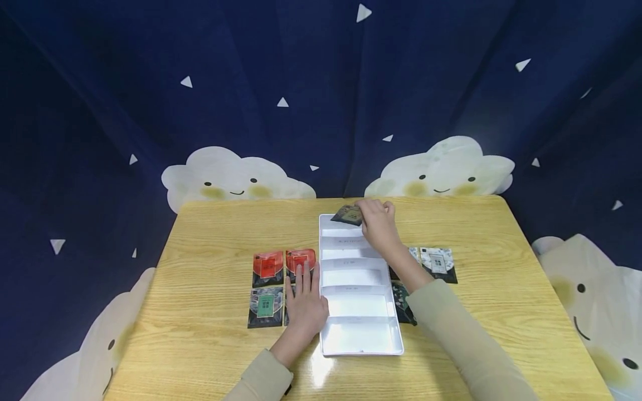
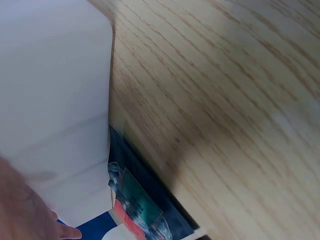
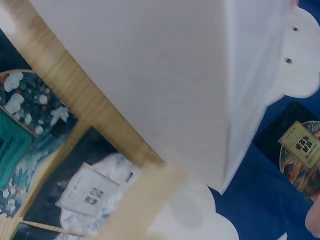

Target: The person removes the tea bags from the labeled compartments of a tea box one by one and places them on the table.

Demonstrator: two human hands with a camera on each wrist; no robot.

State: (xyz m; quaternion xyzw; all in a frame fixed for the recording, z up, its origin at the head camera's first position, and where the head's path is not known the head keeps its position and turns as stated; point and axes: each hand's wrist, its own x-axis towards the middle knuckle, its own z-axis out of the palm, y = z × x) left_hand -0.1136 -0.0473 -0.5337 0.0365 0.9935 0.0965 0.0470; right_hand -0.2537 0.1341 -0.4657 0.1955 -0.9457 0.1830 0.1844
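Observation:
A white divided tray (image 1: 361,337) lies lengthwise on the table, with several compartments one behind another. Over its far end my right hand (image 1: 379,225) pinches a dark sachet (image 1: 347,215) with a gold label; that sachet (image 3: 301,147) also shows in the right wrist view. My left hand (image 1: 307,305) lies at the tray's left side, fingers extended over a red-labelled sachet (image 1: 299,259) and a partly hidden one below it. In the left wrist view, part of the left hand (image 2: 25,210) appears beside the tray (image 2: 55,90).
Left of the tray lie another red-labelled sachet (image 1: 268,268) and a green-labelled sachet (image 1: 266,306). On the right are a white-patterned sachet (image 1: 438,264) and a dark green one (image 1: 403,303), partly covered by my right arm. A dark blue curtain (image 1: 321,67) hangs behind the table (image 1: 200,334).

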